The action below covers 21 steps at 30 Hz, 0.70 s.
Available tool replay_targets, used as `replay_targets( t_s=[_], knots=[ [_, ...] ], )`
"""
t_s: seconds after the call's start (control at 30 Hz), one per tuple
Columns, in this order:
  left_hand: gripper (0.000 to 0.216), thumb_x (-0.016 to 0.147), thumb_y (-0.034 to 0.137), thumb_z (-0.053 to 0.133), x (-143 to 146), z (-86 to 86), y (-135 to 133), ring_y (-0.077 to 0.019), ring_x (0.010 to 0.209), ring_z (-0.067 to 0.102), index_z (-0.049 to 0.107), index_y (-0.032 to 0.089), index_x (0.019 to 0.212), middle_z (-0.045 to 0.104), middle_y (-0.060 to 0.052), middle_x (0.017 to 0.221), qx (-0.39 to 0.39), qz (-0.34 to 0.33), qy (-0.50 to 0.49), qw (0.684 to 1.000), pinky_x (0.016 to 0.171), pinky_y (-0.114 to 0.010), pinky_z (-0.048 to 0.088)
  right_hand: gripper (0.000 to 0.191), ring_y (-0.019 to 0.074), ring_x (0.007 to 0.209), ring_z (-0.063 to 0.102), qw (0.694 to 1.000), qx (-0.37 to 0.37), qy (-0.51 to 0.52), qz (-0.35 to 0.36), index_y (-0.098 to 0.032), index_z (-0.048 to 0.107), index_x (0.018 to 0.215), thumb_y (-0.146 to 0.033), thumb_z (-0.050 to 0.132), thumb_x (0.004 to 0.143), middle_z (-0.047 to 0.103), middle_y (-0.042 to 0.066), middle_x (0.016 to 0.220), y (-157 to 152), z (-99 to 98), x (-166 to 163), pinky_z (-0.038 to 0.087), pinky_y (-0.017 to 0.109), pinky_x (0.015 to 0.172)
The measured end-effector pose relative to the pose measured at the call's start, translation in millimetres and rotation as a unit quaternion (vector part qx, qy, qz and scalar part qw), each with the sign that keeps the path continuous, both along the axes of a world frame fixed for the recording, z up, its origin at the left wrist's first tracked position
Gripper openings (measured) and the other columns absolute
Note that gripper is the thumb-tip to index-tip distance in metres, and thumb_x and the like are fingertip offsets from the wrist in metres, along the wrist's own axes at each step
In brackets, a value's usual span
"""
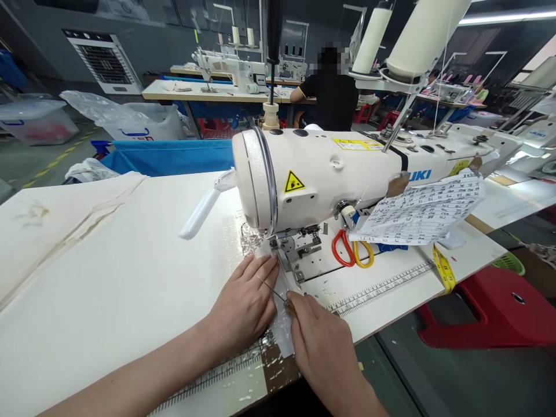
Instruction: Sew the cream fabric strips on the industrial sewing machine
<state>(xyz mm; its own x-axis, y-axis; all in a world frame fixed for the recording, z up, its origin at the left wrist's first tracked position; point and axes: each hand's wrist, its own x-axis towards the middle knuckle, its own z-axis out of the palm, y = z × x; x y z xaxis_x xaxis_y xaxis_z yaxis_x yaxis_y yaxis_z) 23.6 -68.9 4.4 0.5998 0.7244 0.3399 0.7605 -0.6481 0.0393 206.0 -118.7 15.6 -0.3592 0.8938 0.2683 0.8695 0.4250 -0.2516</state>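
My left hand (247,298) lies flat with its fingers stretched out, pressing on a narrow white fabric strip (282,335) just in front of the needle area. My right hand (324,341) is closed around an awl (273,291); its thin metal spike points up and left across the strip toward my left fingers. Most of the awl's handle is hidden in my grip. The strip runs up under the presser foot (274,243) of a white sewing machine (313,179), whose head hides the strip's far end.
Scissors with red and yellow handles (344,249) lie right of the needle area. A handwritten paper sheet (421,211) hangs on the machine. A yellow tape measure (443,269) drapes over the table edge near a red stool (499,307). A person (334,95) sits farther back.
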Motion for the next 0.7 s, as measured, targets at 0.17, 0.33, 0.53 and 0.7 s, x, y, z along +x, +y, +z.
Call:
replay_targets(
  t_s=[0.17, 0.33, 0.53, 0.7],
  knots=[
    [0.043, 0.095, 0.021, 0.041, 0, 4.7, 4, -0.0334, 0.126, 0.048, 0.057, 0.007, 0.132, 0.057, -0.018, 0.132, -0.001, 0.033, 0.01, 0.999, 0.107, -0.051, 0.042, 0.034, 0.0215, 0.071, 0.074, 1.0, 0.002, -0.002, -0.014, -0.014, 0.062, 0.115, -0.004, 0.045, 0.087, 0.075, 0.007, 0.088, 6, -0.3, -10, 0.052, 0.028, 0.055],
    [0.042, 0.095, 0.021, 0.042, -2, 3.7, 11, -0.0325, 0.12, 0.051, 0.056, 0.006, 0.132, 0.057, -0.019, 0.127, 0.002, 0.041, 0.02, 0.999, 0.104, -0.051, 0.043, 0.033, 0.023, 0.066, 0.075, 1.0, 0.016, -0.009, -0.021, -0.011, 0.065, 0.113, -0.004, 0.047, 0.086, 0.076, 0.007, 0.085, 14, -1.7, -16, 0.053, 0.029, 0.049],
    [0.041, 0.095, 0.007, 0.035, -13, 4.5, 23, -0.0305, 0.126, 0.05, 0.06, 0.008, 0.128, 0.062, -0.015, 0.129, 0.054, 0.031, 0.061, 0.996, 0.11, -0.05, 0.037, 0.035, 0.0221, 0.069, 0.076, 0.996, 0.008, 0.09, -0.008, -0.009, 0.065, 0.112, -0.007, 0.039, 0.089, 0.079, 0.011, 0.091, 9, 1.1, -12, 0.056, 0.028, 0.055],
    [0.038, 0.096, 0.012, 0.038, -6, 7.8, 13, -0.0303, 0.126, 0.052, 0.063, 0.005, 0.123, 0.064, -0.015, 0.127, 0.065, 0.025, 0.028, 0.997, 0.109, -0.046, 0.04, 0.037, 0.0225, 0.069, 0.077, 0.994, 0.025, 0.11, 0.002, -0.007, 0.065, 0.112, -0.008, 0.035, 0.09, 0.079, 0.012, 0.088, -1, 1.4, -9, 0.057, 0.029, 0.054]
  ],
)
